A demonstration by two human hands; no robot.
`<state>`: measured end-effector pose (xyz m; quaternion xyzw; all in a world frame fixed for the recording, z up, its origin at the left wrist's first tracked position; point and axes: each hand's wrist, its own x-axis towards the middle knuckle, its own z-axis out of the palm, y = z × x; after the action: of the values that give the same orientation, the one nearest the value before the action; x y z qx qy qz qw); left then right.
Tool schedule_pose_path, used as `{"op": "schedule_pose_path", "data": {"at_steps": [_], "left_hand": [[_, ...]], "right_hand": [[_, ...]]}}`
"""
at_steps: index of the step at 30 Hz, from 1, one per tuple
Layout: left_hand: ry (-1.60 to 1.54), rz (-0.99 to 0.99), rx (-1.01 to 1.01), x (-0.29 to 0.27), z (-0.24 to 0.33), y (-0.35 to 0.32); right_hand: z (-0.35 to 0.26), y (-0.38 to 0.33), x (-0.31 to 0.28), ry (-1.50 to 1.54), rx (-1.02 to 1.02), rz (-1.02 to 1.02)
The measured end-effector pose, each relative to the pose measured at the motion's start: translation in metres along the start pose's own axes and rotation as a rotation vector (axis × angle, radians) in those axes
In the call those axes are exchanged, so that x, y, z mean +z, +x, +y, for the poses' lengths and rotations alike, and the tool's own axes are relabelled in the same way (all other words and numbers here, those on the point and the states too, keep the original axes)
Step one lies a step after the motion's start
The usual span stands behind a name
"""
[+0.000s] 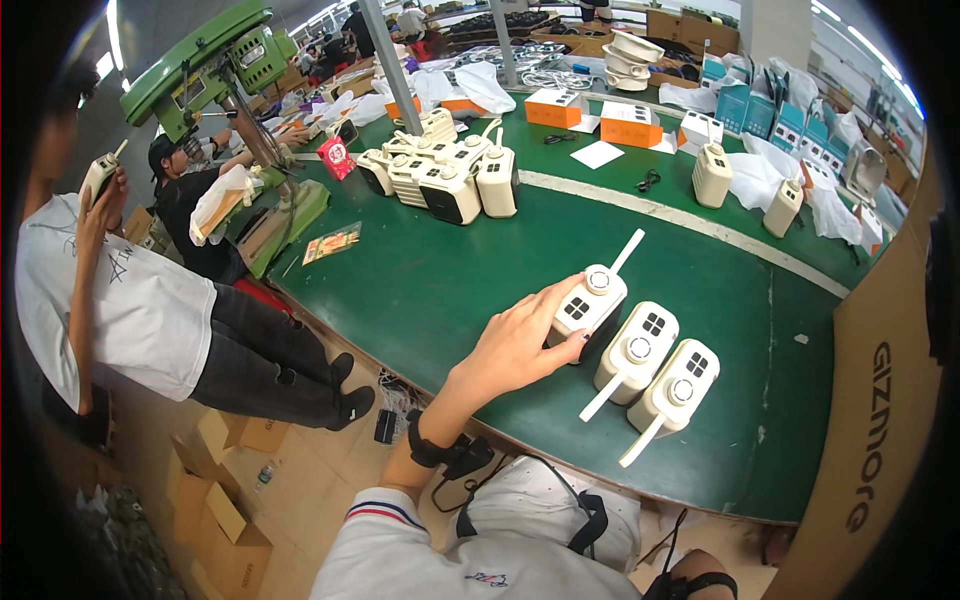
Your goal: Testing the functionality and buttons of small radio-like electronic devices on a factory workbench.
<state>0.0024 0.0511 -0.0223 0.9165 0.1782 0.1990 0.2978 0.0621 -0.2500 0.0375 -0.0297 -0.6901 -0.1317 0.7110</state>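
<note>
My left hand [520,345] reaches over the table and is closed around a cream box-shaped device [573,310]. Its top carries a round knob and four dark buttons, a pale strap sticks out at the far end, and its side is dark. Thumb and fingers lie on opposite sides of it as it stands on the green table [440,290]. Just to its right are two matching cream devices, a middle one [640,350] and a right one [678,388], their straps pointing toward me. At the lower edge, part of my right hand [694,564] shows beside a black wrist strap, its fingers hidden.
Several similar devices [450,190] stand grouped farther back. Orange-and-white boxes [630,125] line the far side. A green drill press [215,70] and a person in a white shirt [110,290] are at left. A large cardboard box [880,400] borders the right.
</note>
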Motion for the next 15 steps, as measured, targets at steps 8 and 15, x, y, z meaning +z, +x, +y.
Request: {"op": "schedule_pose_path", "data": {"at_steps": [8, 15], "left_hand": [[0.347, 0.260, 0.349, 0.008, 0.016, -0.015], [0.522, -0.140, 0.421, 0.016, 0.022, -0.007]], "right_hand": [[-0.055, -0.118, -0.054, -0.407, 0.471, 0.198], [0.011, -0.098, -0.053, -1.061, 1.016, -0.023]]}}
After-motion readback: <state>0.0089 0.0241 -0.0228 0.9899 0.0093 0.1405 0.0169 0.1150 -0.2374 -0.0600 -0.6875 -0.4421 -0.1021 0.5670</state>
